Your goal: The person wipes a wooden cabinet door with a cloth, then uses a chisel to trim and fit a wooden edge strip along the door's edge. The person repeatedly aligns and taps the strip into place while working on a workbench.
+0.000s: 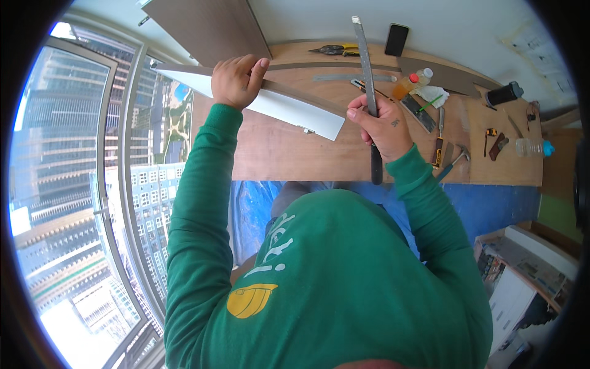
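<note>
My left hand is closed over the upper edge of a long narrow board. One face of the board is white and its edge is brown; it slants from the window side down toward the middle of the table. A small metal fitting sticks out near its right end. In my right hand is a long flat file with a black handle, held nearly upright with the blade pointing away from me. The file is just right of the board's near end, apart from it.
Beyond my hands on the wooden table lie snips, a steel ruler, a phone and two small bottles. A hammer and a cutter knife lie at right. A large window stands at left.
</note>
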A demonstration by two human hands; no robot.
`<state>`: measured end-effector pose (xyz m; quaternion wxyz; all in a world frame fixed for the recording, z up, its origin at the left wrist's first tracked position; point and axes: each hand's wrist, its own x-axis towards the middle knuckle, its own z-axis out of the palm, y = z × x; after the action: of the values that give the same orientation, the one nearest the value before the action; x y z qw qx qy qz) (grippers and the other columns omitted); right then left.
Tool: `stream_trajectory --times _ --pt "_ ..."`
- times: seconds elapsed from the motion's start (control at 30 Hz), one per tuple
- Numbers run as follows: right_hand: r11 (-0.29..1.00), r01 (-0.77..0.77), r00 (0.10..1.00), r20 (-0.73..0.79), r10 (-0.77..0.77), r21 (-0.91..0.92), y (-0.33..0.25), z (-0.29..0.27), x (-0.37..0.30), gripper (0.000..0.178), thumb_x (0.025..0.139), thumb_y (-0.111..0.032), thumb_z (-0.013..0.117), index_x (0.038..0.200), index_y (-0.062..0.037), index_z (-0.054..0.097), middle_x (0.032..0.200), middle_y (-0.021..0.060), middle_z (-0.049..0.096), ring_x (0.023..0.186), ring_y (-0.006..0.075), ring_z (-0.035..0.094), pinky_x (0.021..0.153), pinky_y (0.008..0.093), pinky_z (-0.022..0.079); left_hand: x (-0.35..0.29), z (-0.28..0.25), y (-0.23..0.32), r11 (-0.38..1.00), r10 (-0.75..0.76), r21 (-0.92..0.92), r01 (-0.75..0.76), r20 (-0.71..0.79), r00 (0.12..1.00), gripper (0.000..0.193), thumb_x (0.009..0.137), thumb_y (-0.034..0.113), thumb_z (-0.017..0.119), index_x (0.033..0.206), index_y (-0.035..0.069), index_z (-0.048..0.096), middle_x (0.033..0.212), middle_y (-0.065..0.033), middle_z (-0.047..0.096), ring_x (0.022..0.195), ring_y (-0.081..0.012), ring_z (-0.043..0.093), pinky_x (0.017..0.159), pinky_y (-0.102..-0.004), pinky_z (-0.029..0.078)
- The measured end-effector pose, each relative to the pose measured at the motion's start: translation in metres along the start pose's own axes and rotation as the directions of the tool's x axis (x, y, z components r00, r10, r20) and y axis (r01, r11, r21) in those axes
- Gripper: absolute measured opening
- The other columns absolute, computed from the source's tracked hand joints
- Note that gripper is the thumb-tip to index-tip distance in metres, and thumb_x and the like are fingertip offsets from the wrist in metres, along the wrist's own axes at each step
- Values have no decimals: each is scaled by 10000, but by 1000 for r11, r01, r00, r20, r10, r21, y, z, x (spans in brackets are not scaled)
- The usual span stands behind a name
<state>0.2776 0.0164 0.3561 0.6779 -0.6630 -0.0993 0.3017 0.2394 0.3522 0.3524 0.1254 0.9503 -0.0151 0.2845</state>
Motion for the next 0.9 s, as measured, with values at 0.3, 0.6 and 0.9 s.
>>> stream_trajectory --times 0.3,0.6,0.9 --pt "998 -5 996 90 11 -63 -2 -10 8 165 1020 -210 703 1059 -53 670 727 -45 535 538 39 481 471 233 392 9 -15 5 981 -182 -24 194 249 951 617 1034 623 536 856 77 759 738 -126 694 750 -361 674 731 -475 520" --pt "956 -17 996 82 43 -292 1 -53 -42 407 1094 -265 609 1420 -21 620 814 -8 559 696 90 533 660 262 468 29 -17 -32 886 -456 91 455 349 818 694 1015 679 487 1042 57 794 824 -159 742 822 -356 723 779 -447 549" --pt "659 368 926 192 -325 -656 19 -62 -78 488 1043 -39 598 1527 -103 589 920 96 612 775 180 570 718 312 479 25 -7 -42 936 -353 127 330 340 871 353 897 362 544 1022 171 814 903 -115 774 871 -352 727 823 -458 577"
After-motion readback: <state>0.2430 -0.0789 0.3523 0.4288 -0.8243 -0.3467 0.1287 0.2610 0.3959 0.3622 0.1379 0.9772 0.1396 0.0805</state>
